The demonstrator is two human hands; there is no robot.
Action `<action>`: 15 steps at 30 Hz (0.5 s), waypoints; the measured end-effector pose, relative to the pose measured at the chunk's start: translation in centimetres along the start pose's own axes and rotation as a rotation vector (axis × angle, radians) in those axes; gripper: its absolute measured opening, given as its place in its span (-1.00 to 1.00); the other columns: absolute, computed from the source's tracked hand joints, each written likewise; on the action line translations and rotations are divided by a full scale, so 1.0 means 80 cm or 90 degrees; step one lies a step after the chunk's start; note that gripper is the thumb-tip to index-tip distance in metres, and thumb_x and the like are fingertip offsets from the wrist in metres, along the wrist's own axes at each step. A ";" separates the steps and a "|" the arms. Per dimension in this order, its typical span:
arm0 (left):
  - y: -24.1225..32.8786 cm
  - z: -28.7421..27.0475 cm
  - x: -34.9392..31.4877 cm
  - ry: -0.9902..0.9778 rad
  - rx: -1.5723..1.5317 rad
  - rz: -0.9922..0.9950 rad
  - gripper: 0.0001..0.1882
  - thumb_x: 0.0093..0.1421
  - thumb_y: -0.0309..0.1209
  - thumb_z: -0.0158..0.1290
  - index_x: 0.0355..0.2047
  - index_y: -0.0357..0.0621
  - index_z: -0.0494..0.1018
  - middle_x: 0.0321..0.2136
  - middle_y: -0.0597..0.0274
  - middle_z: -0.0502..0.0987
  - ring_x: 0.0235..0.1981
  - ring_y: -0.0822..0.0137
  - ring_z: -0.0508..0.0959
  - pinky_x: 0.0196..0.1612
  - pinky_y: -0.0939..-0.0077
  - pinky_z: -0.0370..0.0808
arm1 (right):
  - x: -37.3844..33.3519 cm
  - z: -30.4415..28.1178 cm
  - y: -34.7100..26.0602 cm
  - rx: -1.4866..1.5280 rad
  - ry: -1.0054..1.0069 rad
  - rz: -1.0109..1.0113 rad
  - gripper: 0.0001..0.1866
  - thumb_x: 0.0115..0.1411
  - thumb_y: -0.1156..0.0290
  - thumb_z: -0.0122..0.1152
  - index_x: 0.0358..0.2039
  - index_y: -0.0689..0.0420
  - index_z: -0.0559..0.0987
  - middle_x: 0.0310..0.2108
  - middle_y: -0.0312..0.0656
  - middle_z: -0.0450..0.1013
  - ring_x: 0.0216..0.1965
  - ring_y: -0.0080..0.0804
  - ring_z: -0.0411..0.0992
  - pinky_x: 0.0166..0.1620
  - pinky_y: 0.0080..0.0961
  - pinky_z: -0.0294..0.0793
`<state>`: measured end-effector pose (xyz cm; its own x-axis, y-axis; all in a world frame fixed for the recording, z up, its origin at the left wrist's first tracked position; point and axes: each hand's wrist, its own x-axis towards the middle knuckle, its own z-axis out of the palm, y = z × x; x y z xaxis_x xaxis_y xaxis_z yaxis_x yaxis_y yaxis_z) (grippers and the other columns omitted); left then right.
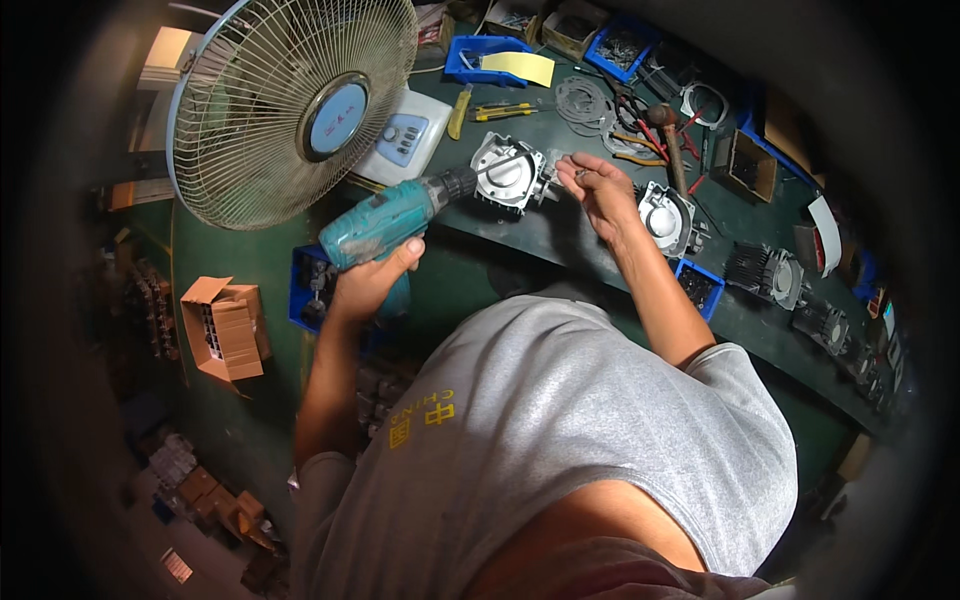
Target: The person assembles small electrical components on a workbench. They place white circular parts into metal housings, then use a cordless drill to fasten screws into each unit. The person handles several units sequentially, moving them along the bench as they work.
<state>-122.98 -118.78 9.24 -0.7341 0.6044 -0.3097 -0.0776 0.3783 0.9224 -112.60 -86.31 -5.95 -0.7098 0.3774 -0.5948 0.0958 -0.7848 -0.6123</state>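
Note:
My left hand is wrapped round the grip of a teal cordless drill. From its black chuck a thin bit reaches over a silver cast-metal housing on the bench. Just right of that housing is my right hand, raised with thumb and fingertips drawn together. Whatever may be between those fingertips is too small to make out. A second, similar metal housing lies beyond my right wrist, with a round raised centre.
A large fan stands at the left of the dark green bench. Yellow cutters, flat gaskets, a hammer and blue bins lie farther back. More finned housings line the right. An open carton sits lower left.

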 end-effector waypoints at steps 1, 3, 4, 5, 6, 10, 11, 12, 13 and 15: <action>-0.007 0.004 -0.006 0.005 -0.024 -0.010 -0.81 0.29 -0.40 0.20 -0.16 -0.23 0.55 -0.43 0.35 0.53 -0.39 0.49 0.49 -0.25 0.52 0.47 | -0.004 0.002 -0.002 0.010 0.001 0.001 -0.62 0.22 0.84 -0.06 0.07 0.52 0.39 0.04 0.18 0.45 0.04 -0.08 0.55 0.11 -0.34 0.64; -0.022 0.011 -0.017 0.016 -0.072 -0.029 -0.79 0.28 -0.41 0.21 -0.14 -0.25 0.54 -0.41 0.33 0.54 -0.39 0.49 0.50 -0.25 0.52 0.47 | -0.007 0.004 -0.004 0.020 -0.011 0.001 -0.64 0.23 0.83 -0.03 0.06 0.50 0.41 0.01 0.16 0.48 0.00 -0.11 0.57 0.07 -0.37 0.67; -0.029 0.013 -0.019 0.005 -0.115 -0.034 -0.76 0.27 -0.43 0.22 -0.11 -0.27 0.53 -0.37 0.30 0.55 -0.37 0.49 0.51 -0.23 0.53 0.48 | -0.007 0.004 -0.004 0.021 -0.023 0.000 -0.65 0.24 0.81 -0.01 0.05 0.50 0.42 0.00 0.15 0.48 -0.01 -0.11 0.57 0.07 -0.37 0.67; -0.035 0.014 -0.022 -0.003 -0.120 -0.031 -0.76 0.27 -0.42 0.22 -0.10 -0.27 0.53 -0.36 0.30 0.55 -0.37 0.49 0.51 -0.24 0.53 0.48 | -0.007 0.004 -0.003 0.022 -0.035 -0.001 -0.67 0.25 0.80 0.01 0.05 0.49 0.43 0.00 0.15 0.49 -0.02 -0.12 0.58 0.06 -0.37 0.67; -0.038 0.014 -0.023 -0.011 -0.124 -0.027 -0.75 0.27 -0.42 0.22 -0.10 -0.26 0.52 -0.36 0.30 0.55 -0.37 0.49 0.51 -0.24 0.53 0.48 | -0.008 0.005 -0.002 0.021 -0.046 -0.005 -0.68 0.26 0.78 0.03 0.05 0.48 0.43 -0.02 0.13 0.50 -0.03 -0.13 0.58 0.05 -0.38 0.68; -0.037 0.015 -0.025 -0.024 -0.112 -0.019 -0.77 0.28 -0.42 0.21 -0.10 -0.25 0.52 -0.35 0.31 0.55 -0.37 0.49 0.50 -0.23 0.53 0.48 | -0.016 0.014 -0.001 0.002 -0.077 -0.007 -0.70 0.31 0.68 0.08 0.05 0.43 0.46 -0.06 0.08 0.54 -0.08 -0.23 0.60 0.01 -0.43 0.69; -0.036 0.015 -0.025 -0.022 -0.113 -0.019 -0.77 0.28 -0.42 0.21 -0.10 -0.25 0.52 -0.35 0.31 0.54 -0.37 0.49 0.50 -0.23 0.53 0.48 | -0.019 0.016 -0.002 -0.008 -0.081 -0.006 -0.70 0.33 0.65 0.08 0.06 0.42 0.46 -0.07 0.06 0.55 -0.09 -0.26 0.60 -0.01 -0.44 0.69; -0.036 0.015 -0.026 -0.019 -0.112 -0.021 -0.77 0.28 -0.42 0.21 -0.11 -0.25 0.52 -0.35 0.31 0.54 -0.37 0.49 0.50 -0.24 0.53 0.48 | -0.021 0.016 -0.001 -0.004 -0.083 -0.003 -0.71 0.34 0.62 0.09 0.06 0.39 0.47 -0.08 0.04 0.56 -0.11 -0.29 0.60 -0.04 -0.46 0.70; -0.037 0.014 -0.026 -0.017 -0.110 -0.023 -0.77 0.28 -0.42 0.21 -0.11 -0.25 0.52 -0.35 0.30 0.54 -0.37 0.49 0.50 -0.24 0.53 0.48 | -0.022 0.016 0.000 -0.001 -0.086 0.000 -0.72 0.36 0.58 0.10 0.05 0.37 0.48 -0.09 0.02 0.56 -0.12 -0.32 0.60 -0.06 -0.48 0.70; -0.038 0.013 -0.026 -0.014 -0.110 -0.024 -0.77 0.28 -0.42 0.21 -0.11 -0.25 0.52 -0.35 0.30 0.54 -0.37 0.49 0.50 -0.24 0.52 0.48 | -0.022 0.012 0.003 0.004 -0.093 0.005 -0.74 0.37 0.52 0.12 0.03 0.33 0.50 -0.11 -0.02 0.58 -0.15 -0.37 0.60 -0.12 -0.52 0.70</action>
<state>-120.50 -120.47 6.85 -0.7131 0.6082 -0.3486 -0.2214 0.2764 0.9352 -111.98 -87.64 -4.52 -0.8031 0.2964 -0.5168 0.0974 -0.7904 -0.6048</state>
